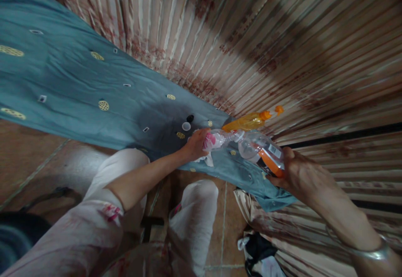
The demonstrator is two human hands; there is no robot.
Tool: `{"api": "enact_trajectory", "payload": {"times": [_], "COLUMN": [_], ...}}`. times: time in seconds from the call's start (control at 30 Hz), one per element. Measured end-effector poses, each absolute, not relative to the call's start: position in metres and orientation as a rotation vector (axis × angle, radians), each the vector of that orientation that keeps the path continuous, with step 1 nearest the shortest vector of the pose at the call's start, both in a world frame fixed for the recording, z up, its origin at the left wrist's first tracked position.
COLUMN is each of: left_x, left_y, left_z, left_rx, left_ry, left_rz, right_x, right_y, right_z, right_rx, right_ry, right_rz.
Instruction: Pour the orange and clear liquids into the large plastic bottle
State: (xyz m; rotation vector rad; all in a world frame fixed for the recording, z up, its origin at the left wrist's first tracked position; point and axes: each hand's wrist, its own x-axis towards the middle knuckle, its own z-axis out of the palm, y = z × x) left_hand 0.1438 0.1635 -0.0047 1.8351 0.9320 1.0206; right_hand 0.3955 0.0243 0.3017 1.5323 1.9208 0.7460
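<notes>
My left hand (197,145) is closed around a small clear bottle (216,139) with a pink and white label. My right hand (297,170) grips a larger clear plastic bottle (251,146) with an orange and black label, tilted with its neck toward the left. The two bottle mouths meet, or nearly so, between my hands. A white cloth or tissue (207,159) shows below my left hand. Just behind the bottles stands an orange spray bottle (248,122). A white cap (186,126) and a black cap (190,118) lie left of my left hand.
A blue-green cloth with yellow patterns (72,76) covers the long surface in front of me. Pleated, flowered curtains (194,29) hang behind it and to the right. Below are my knees, the tiled floor (230,226) and a dark bundle (260,247).
</notes>
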Motion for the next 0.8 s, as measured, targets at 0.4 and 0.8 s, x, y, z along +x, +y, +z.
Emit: {"api": "enact_trajectory", "payload": {"times": [0.4, 0.8], "left_x": [0.1428, 0.1431], "left_y": [0.1624, 0.1643], "left_z": [-0.002, -0.0014], "left_rx": [1.836, 1.817], "left_ry": [0.931, 0.918], "left_rz": [1.019, 1.044], "right_x": [0.3965, 0.393], "right_y": [0.0234, 0.0256], "right_z": [0.3014, 0.3009], "right_rx": [1.494, 1.47], "right_ry": [1.951, 1.902], "right_rz": [0.795, 0.789]}}
